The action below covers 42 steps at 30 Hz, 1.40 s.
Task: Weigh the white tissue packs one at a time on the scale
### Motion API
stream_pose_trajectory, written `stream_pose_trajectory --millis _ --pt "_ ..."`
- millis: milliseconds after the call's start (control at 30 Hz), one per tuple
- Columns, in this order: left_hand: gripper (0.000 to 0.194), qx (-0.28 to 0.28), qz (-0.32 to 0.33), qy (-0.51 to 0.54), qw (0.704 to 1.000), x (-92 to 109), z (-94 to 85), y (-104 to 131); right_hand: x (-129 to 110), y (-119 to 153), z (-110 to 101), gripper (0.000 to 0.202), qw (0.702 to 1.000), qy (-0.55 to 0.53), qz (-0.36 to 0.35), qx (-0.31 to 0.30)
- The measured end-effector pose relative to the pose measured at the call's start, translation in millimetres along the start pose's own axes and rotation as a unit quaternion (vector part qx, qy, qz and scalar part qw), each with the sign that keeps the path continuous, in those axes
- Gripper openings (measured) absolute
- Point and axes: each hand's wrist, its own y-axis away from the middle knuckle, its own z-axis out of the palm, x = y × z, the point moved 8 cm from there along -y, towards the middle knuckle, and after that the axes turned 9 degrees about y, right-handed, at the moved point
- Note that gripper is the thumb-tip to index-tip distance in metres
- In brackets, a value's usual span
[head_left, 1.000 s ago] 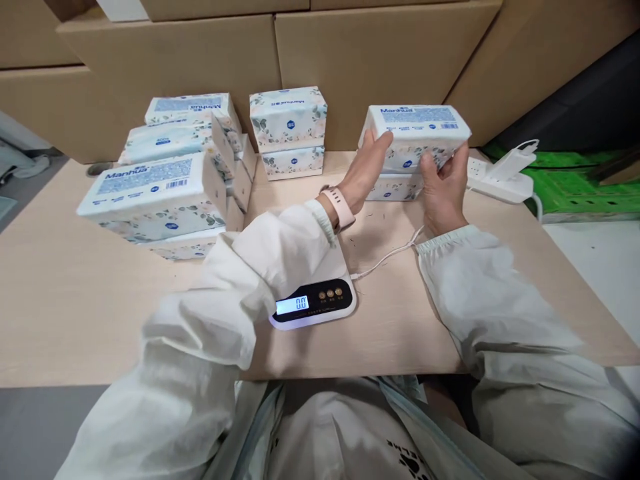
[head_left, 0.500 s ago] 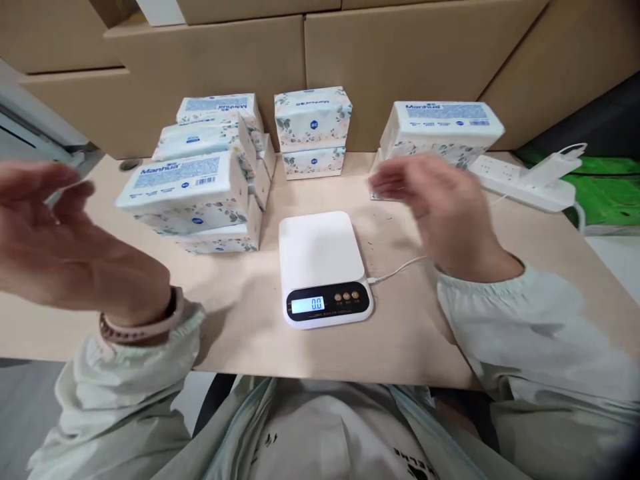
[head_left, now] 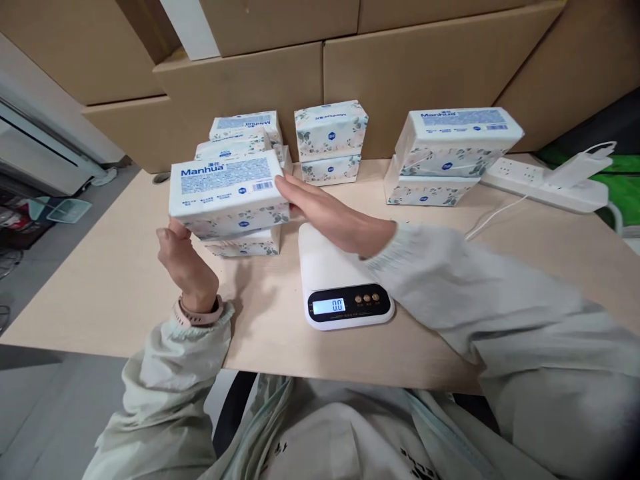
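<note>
Between my two hands is a white, flower-printed pack of tissues [head_left: 227, 193], tilted a little above the pack beneath it on the left stack. My left hand [head_left: 186, 257] grips its near left corner, fingers partly hidden under it. At its right end presses my right hand [head_left: 335, 217], with the arm reaching across the scale. The white digital scale [head_left: 327, 263] lies in front of me and its lit display reads 0.0. A lower tissue pack [head_left: 245, 245] shows under the held one.
Behind stand more tissue packs [head_left: 243, 125], a middle stack of two [head_left: 331, 133] and a right stack of two [head_left: 460, 143]. A white power strip [head_left: 545, 183] with a plugged-in charger lies at the right. Cardboard boxes [head_left: 240, 87] wall off the table's back.
Both hands, apart and empty before, have come to the front left tissue pack and taken hold of its two ends. My right hand has moved left across the scale. The view has shifted left.
</note>
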Motion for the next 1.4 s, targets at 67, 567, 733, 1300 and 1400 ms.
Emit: stream_pose_trajectory --millis 67,567,733,1300,1400 --pt "0.061 -0.023 0.000 0.036 0.999 16 18.4 13 -20 45 -15 0.068 0.999 0.022 0.034 -0.008" --pt "0.051 -0.257 -0.183 0.066 0.947 -9 82.5 84 37 167 -75 0.057 0.975 0.099 0.138 0.143" --pt "0.058 -0.244 -0.248 0.135 0.928 -21 83.0 88 49 197 -92 0.048 0.938 0.199 0.022 0.283" --pt "0.064 -0.236 -0.280 0.142 0.919 -20 80.6 88 54 212 -88 0.040 0.931 0.210 0.025 0.299" --pt "0.060 -0.230 -0.276 0.149 0.921 -22 78.2 89 54 212 -87 0.041 0.931 0.212 0.030 0.297"
